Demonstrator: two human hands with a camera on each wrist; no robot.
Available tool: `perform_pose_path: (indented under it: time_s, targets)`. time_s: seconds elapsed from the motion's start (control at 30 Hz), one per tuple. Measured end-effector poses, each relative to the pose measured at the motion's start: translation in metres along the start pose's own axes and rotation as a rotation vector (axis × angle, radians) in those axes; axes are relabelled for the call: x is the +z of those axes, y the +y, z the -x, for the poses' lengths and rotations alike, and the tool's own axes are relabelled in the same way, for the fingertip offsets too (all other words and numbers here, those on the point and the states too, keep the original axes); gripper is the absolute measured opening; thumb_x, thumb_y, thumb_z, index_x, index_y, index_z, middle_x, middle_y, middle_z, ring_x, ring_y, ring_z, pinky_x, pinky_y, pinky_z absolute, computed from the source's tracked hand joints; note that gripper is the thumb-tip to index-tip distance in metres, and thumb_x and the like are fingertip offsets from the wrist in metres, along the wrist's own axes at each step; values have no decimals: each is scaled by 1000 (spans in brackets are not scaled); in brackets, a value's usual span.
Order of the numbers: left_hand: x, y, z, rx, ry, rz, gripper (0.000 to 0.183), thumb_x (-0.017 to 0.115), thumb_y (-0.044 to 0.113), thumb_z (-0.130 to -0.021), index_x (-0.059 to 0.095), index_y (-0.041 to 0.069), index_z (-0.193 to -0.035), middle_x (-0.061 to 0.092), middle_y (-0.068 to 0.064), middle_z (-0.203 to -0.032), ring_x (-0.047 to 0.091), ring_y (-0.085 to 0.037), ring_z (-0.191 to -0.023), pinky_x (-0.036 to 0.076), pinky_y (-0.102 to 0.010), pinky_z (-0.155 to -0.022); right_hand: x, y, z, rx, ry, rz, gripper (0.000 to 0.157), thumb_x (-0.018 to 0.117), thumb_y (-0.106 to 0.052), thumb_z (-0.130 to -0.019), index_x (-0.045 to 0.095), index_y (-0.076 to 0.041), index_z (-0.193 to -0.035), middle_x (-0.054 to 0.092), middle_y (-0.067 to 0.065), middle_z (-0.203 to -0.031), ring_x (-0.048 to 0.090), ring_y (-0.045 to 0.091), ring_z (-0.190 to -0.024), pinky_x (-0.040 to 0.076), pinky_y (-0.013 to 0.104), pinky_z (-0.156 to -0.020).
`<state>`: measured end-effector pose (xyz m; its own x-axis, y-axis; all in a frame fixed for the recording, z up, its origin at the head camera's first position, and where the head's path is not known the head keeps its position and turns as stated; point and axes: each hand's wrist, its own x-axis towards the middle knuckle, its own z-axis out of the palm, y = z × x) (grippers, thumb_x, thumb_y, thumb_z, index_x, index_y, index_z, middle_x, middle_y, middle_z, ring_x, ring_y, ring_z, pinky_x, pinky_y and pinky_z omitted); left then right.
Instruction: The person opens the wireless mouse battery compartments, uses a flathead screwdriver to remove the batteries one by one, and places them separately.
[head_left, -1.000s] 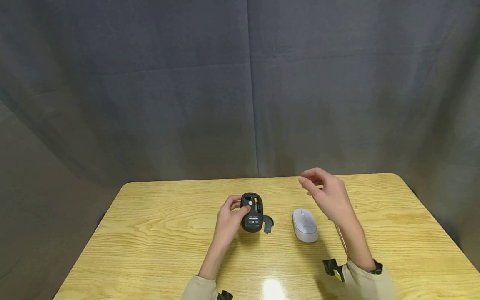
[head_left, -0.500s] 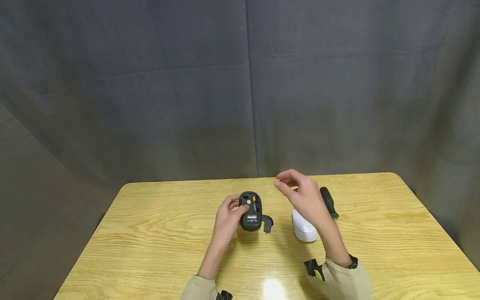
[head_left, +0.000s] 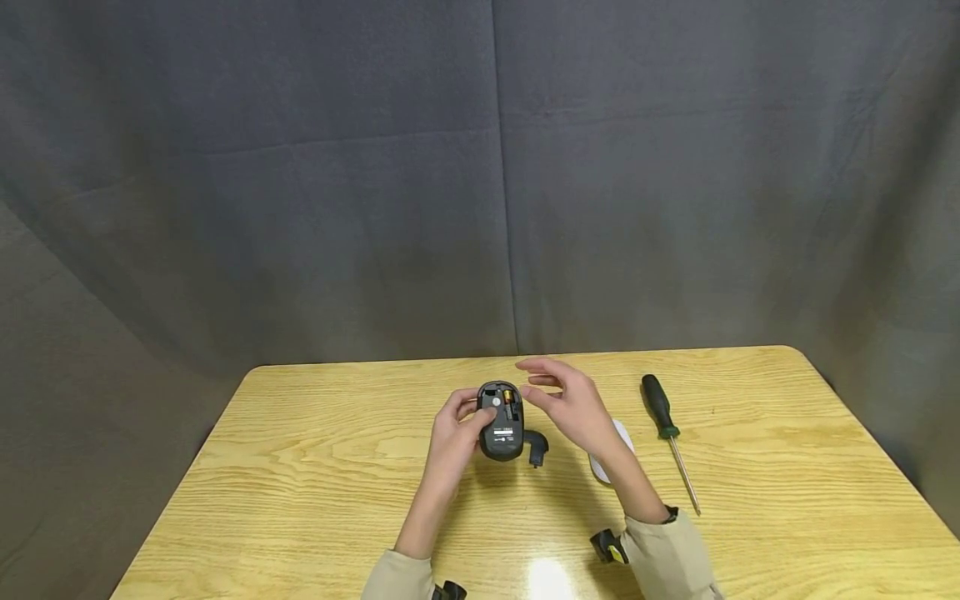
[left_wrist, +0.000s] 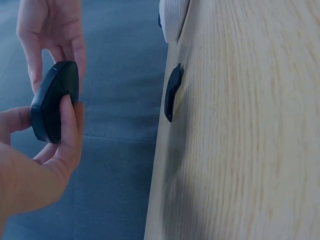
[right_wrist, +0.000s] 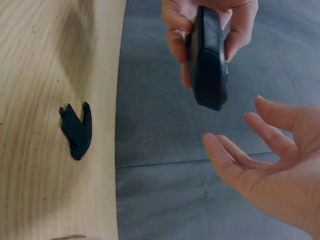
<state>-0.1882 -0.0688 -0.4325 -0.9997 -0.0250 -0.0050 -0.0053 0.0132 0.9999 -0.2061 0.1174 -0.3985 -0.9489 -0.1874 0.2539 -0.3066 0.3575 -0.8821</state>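
My left hand (head_left: pixel 453 433) grips a black computer mouse (head_left: pixel 501 446) by its side, thumb across the underside, which faces me. Its battery bay lies uncovered, with an orange-and-black battery (head_left: pixel 508 395) at the top. In the left wrist view the mouse (left_wrist: pixel 52 107) is held up above the table. Close to its right edge is my right hand (head_left: pixel 573 408), fingers spread and relaxed, nothing between them. The right wrist view shows a gap between those fingertips (right_wrist: pixel 210 142) and the mouse. The curved black battery cover (right_wrist: pixel 77 132) lies on the table below.
A white mouse (head_left: pixel 622 435) sits on the wooden table (head_left: pixel 300 467), partly hidden under my right forearm. Further right lies a screwdriver (head_left: pixel 657 404) with a black and green handle, its shaft pointing toward me. A grey curtain (head_left: pixel 375 208) hangs behind the table's far edge.
My right hand has moved left from above the white mouse to beside the black one, its fingers spreading. The screwdriver has come into full view. My left hand keeps its grip, nearly still.
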Motion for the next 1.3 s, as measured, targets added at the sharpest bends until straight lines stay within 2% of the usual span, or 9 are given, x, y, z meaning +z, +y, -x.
perform_pose_path:
  time_s: [0.13,0.37,0.73,1.03,1.3]
  targets:
    - [0,0,0,-4,-6,7,45,65,12,-93,59,-3,-135,69,-19,-121,66,-16,-89,55,-28,-70,3,4,-1,-1,-40,-16,34,70,-8,-98,69,-4,-133,66,16,-135,65,38,-120,55,53,-95]
    - [0,-1,-1,-8,-12,28,44,65,12,-94,58,-4,-134,69,-18,-121,66,-15,-89,56,-28,-71,8,8,0,-31,-114,-17,29,70,-8,-98,73,-4,-126,71,13,-125,68,35,-114,56,51,-92]
    - [0,-1,-1,-10,-21,45,45,66,12,-94,58,-4,-135,68,-19,-122,67,-17,-90,57,-30,-72,15,13,0,-55,-134,-12,35,70,-5,-98,69,-2,-133,69,17,-129,69,33,-108,58,45,-87]
    - [0,-1,-2,-7,-26,54,43,65,12,-94,58,-4,-134,68,-19,-122,67,-18,-93,57,-28,-71,18,14,-1,-54,-95,-11,31,72,-4,-95,73,-6,-127,72,15,-124,71,33,-107,59,44,-85]
    - [-1,-2,-2,-1,-16,36,42,65,13,-95,59,-3,-133,68,-18,-122,64,-15,-90,54,-31,-70,19,13,-1,-23,-50,-42,21,76,-3,-93,75,-6,-114,76,10,-105,72,31,-101,59,45,-84]
